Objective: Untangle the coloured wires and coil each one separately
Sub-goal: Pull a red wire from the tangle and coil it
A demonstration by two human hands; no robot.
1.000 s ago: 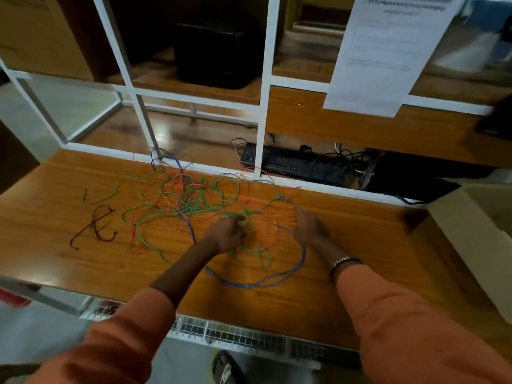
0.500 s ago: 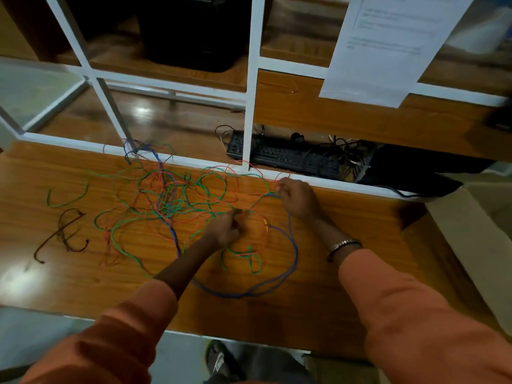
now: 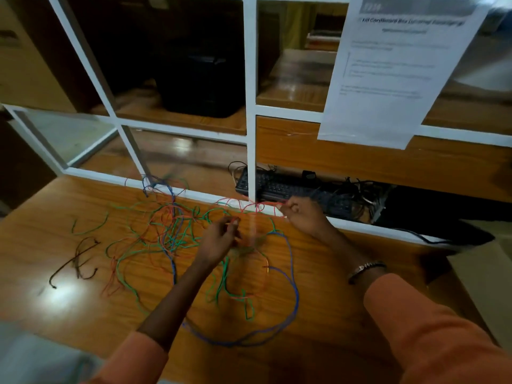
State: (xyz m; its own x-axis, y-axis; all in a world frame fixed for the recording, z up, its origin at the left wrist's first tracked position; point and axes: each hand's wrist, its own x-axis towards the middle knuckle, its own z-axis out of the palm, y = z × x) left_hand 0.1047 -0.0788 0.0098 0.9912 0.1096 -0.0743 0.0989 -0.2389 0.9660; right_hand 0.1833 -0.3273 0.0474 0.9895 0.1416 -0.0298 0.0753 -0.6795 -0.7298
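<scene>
A tangle of green, red and blue wires (image 3: 171, 231) sprawls over the middle of the wooden table (image 3: 41, 217). A long blue wire (image 3: 295, 295) loops toward the near edge. My left hand (image 3: 219, 242) sits in the tangle with its fingers pinching a red wire. My right hand (image 3: 302, 214) is farther back by the white frame and pinches the same red wire (image 3: 249, 207), which arches between the two hands. A dark brown wire (image 3: 77, 259) lies apart at the left, with a short green piece (image 3: 91, 227) behind it.
A white frame rail (image 3: 199, 194) borders the table's far edge, with a post (image 3: 251, 106) rising from it. Behind it lie a black keyboard (image 3: 279, 187) and dark cables. A paper sheet (image 3: 393, 67) hangs above. A cardboard box (image 3: 482, 286) stands at the right.
My right hand has moved back and to the right toward the frame, drawing a red wire out of the tangle. My left hand has lifted slightly and pinches it. The camera has tilted closer.
</scene>
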